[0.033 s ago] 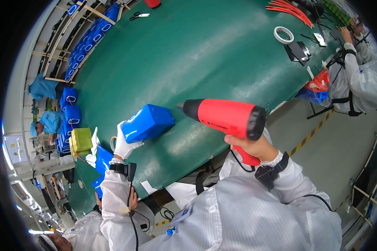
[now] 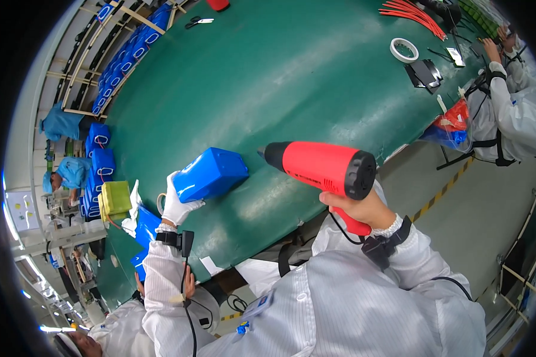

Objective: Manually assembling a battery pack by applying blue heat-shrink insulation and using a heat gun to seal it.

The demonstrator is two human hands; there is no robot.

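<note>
My left hand (image 2: 178, 205), in a white glove, grips the near left end of a blue shrink-wrapped battery pack (image 2: 211, 174), tilted over the green table. In my bare right hand (image 2: 363, 208) is a red heat gun (image 2: 315, 165) with a black nozzle and black rear cap. Its nozzle points left toward the pack, with a small gap between them. My fingers wrap round the heat gun's handle, and a black cord hangs below it.
Left of my gloved hand are a yellow block (image 2: 114, 201) and another blue pack (image 2: 147, 226). White tape (image 2: 404, 50), red tubing (image 2: 414, 15) and scissors (image 2: 198, 22) lie on the green table (image 2: 268, 89). Co-workers' hands show at the lower left and far right.
The heat gun has shifted very slightly to the right, its nozzle a little farther from the blue battery pack. The pack stays nearly still.
</note>
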